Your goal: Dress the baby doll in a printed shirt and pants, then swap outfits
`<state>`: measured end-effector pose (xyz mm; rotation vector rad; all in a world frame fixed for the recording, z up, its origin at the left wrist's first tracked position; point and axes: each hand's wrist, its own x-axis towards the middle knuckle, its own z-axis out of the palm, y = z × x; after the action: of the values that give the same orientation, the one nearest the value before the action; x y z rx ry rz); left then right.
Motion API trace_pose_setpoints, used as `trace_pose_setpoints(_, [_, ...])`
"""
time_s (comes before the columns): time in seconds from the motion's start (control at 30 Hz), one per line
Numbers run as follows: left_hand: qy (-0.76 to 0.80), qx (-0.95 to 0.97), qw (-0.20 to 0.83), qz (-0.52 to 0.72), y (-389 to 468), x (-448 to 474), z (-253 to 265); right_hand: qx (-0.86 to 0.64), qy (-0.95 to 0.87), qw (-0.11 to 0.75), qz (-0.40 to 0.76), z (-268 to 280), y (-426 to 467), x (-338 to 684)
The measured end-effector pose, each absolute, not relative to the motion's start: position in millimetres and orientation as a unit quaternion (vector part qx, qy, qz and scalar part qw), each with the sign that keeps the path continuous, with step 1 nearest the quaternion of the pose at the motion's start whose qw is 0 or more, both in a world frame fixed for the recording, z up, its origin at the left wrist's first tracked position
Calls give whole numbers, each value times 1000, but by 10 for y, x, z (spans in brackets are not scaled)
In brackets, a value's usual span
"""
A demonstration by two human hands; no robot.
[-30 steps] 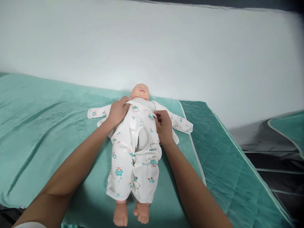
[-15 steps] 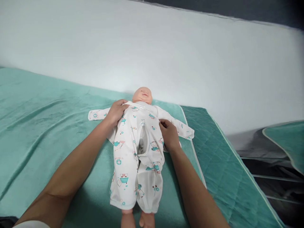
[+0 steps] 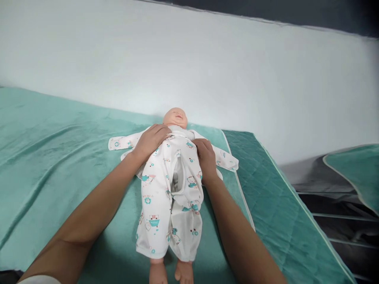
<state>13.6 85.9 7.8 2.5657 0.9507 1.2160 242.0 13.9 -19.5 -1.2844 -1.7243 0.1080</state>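
Note:
A baby doll (image 3: 175, 117) lies on its back, head toward the wall, bare feet toward me. It wears a white long-sleeved top (image 3: 226, 158) with its sleeves spread out, and white printed baby pants (image 3: 154, 205) with an open crotch, pulled high on the chest. My left hand (image 3: 154, 139) is at the left end of the waistband, its fingers bent over the fabric and its thumb hidden. At the right side of the pants, just below the waistband, my right hand (image 3: 205, 156) has its fingers curled on the cloth; the fingertips are partly hidden.
Under the doll a smooth green blanket (image 3: 59, 177) covers the bed, with long creases at left. A quilted darker green pad (image 3: 275, 197) extends to the right. Behind stands a white wall (image 3: 177, 59). Another green cover (image 3: 358, 169) and metal bars (image 3: 340, 217) are at far right.
My left hand has moved inward and further over the chest at the waistband. My right hand has slid slightly up the side of the pants, and the waistband now lies more level.

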Motion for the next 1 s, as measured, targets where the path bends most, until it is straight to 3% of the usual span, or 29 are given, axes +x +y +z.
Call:
trace_pose_setpoints(0.27, [443,708,335,436,906,153,177,-590,-638,455,194,-72,485,2464])
trace_pose_setpoints(0.37, [474,673,375,426,917,136,210,-595,-608,462,251,-49,550,2451])
trace_pose_setpoints(0.5, [524,704,287,383,908,139,237,-588,-561,508,286,-52,497,2388])
trace_pose_setpoints(0.63, [561,742,176,322,896,145,181,-584,-564,537,228,-92,394,2355])
trace_pose_setpoints(1.0, [614,758,51,215,676,19,83,-567,-563,566,203,-271,210,2385])
